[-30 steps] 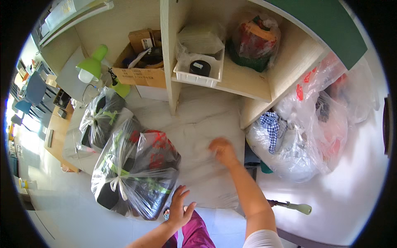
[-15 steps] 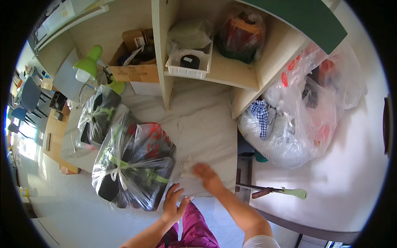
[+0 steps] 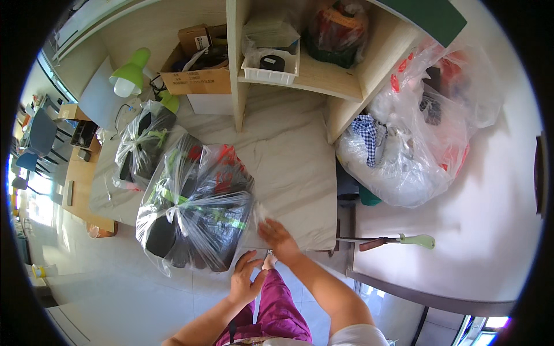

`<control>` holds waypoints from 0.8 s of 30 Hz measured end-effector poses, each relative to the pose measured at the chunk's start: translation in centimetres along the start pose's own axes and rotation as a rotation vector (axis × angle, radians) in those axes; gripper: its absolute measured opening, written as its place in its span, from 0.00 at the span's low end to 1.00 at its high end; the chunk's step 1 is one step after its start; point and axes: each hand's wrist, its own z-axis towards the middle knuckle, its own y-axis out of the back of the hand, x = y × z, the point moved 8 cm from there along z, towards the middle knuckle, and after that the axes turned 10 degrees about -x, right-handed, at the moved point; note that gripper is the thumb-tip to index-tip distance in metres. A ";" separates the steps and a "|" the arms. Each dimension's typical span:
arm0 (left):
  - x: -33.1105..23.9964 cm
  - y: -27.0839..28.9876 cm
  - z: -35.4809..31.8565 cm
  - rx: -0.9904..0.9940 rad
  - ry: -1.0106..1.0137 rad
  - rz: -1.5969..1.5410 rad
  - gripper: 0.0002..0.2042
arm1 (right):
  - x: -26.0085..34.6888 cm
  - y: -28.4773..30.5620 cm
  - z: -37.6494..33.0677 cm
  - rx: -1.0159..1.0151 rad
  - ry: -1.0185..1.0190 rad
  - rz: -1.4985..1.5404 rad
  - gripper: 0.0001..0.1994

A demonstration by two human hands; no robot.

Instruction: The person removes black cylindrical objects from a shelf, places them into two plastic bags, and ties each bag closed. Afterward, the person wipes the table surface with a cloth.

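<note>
Clear bag, contents blurred, right hand beside

The big clear plastic bag tied at the top is thin, crinkly and really glossy. The pale desk top under it looks smooth and matt, stone-veined. The light wooden shelf unit is matt, the brown cardboard box dull, and the green plastic lamp shade shiny.

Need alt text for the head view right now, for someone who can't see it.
The right hand touches the edge of a tied clear plastic bag on a desk; the left hand hovers below it. A smaller tied bag sits behind.
</note>
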 end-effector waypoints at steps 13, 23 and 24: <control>2.3 0.1 -2.0 -0.025 0.196 -0.027 0.11 | -10.7 8.2 -1.2 -0.192 -0.331 -0.261 0.31; 7.9 1.2 -5.1 -0.164 0.669 -0.254 0.12 | -0.3 4.5 -0.2 -0.201 -0.115 0.096 0.18; 8.5 1.1 -5.4 -0.173 0.777 -0.331 0.11 | -1.5 5.6 2.4 -0.233 -0.161 -0.026 0.21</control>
